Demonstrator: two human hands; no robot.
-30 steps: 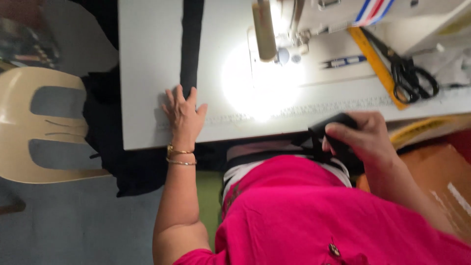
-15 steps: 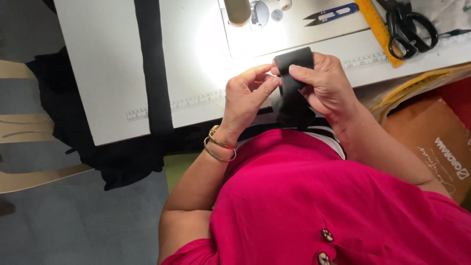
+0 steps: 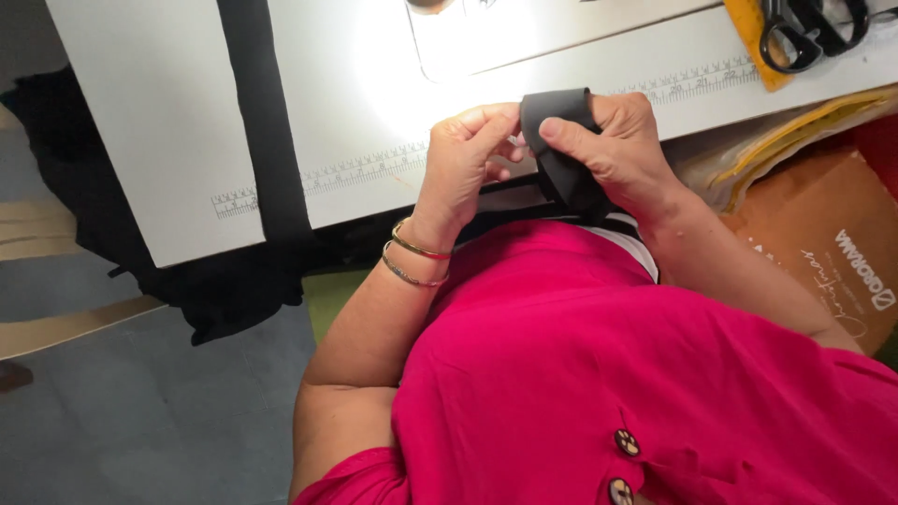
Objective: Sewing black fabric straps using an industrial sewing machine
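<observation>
Both hands (image 3: 561, 154) pinch dark fabric strip (image 3: 559, 154); long axis vertical.

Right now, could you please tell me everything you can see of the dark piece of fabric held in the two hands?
The dark fabric piece looks like soft, matte, charcoal-black cloth, folded over at the top into a rounded edge. It is held upright over the near edge of the white table. The right hand pinches it, thumb across its front, while the left hand touches its left edge. Its lower end trails down toward the lap.
</observation>
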